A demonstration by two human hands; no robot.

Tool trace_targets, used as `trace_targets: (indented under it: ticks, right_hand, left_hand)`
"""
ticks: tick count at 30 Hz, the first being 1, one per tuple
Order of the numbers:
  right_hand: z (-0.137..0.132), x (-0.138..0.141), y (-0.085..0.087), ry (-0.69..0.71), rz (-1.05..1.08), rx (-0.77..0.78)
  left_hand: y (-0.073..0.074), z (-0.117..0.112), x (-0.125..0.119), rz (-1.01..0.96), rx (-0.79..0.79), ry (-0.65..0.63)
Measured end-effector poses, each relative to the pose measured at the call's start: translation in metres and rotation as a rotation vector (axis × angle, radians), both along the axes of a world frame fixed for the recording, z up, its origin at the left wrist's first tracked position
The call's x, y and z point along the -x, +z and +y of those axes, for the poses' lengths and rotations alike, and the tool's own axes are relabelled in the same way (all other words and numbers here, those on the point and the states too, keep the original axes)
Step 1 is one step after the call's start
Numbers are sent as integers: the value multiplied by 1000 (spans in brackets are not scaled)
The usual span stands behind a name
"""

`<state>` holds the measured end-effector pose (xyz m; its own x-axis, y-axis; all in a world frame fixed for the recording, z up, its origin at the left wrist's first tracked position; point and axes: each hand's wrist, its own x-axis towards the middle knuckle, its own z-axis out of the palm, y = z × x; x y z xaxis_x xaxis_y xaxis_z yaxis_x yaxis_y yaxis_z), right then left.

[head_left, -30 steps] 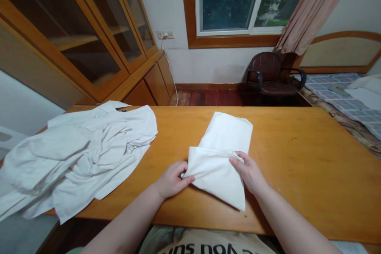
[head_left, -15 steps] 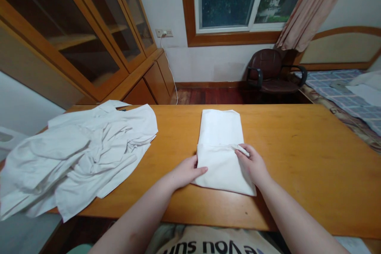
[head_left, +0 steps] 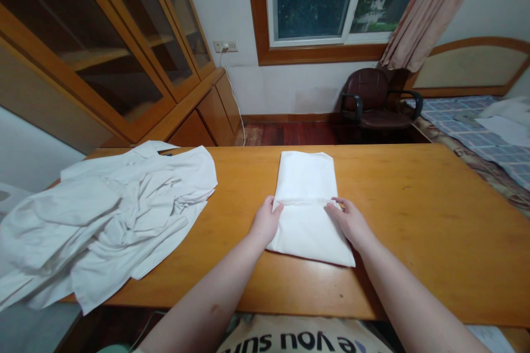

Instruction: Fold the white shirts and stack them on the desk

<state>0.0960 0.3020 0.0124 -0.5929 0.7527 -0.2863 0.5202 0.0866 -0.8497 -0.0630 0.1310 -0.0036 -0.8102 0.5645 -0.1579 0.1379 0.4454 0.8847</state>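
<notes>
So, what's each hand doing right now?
Left hand: thumb on left edge of the folded white cloth; grip cannot be told.
Right hand: fingers on its right edge; grip cannot be told.

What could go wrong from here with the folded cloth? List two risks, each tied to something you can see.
1. The cloth's near edge lies skewed, its right corner closer to the table's front edge, so a further fold may come out crooked.
2. The crumpled pile overhangs the table's left edge; a nudge might drag it off.
</notes>
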Motion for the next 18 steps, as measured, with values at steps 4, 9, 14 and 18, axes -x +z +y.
trace_targets:
  ticks: [4,9,14,18]
  right_hand:
    - [1,-8,-1,142,-120,-31]
    - [8,-7,-15,10,-45,-92]
    - [14,3,-11,98,-173,-149]
    - [16,15,-3,177,-384,-319]
  left_hand:
    - [4,-2,3,-69,3,14]
    - [20,-13,6,-461,-129,-107]
    - [15,-17,2,-554,-198,-198]
    - [-4,-15,0,-386,-133,-112]
